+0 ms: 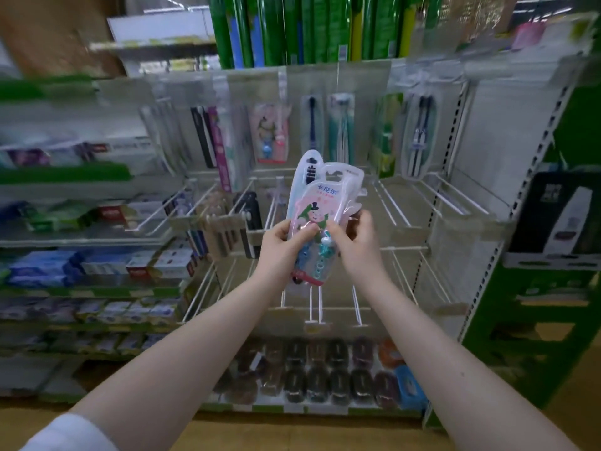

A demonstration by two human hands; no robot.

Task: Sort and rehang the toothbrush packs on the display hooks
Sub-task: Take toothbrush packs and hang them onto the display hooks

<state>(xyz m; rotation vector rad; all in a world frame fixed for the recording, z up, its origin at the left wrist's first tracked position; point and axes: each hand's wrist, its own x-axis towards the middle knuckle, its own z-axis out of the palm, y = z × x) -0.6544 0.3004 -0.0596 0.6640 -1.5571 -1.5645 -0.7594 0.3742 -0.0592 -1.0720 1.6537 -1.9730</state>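
I hold a small stack of toothbrush packs (320, 203) upright in front of the display. The front pack is pink with a cartoon figure and teal brushes; a pack with a dark brush head stands behind it. My left hand (282, 244) grips the stack's left edge. My right hand (353, 237) pinches the front pack at its right side. Bare white display hooks (395, 206) jut out behind my hands. On the top row hang a pink children's pack (271, 135), a dark-brush pack (313, 125) and a teal-brush pack (341, 128).
Toothpaste boxes (97, 265) fill the green-edged shelves at left. Dark oval cases (325, 369) lie on the bottom shelf. More bare hooks (317, 304) stick out below my hands. A green side rack (553, 288) with a black boxed product stands at right.
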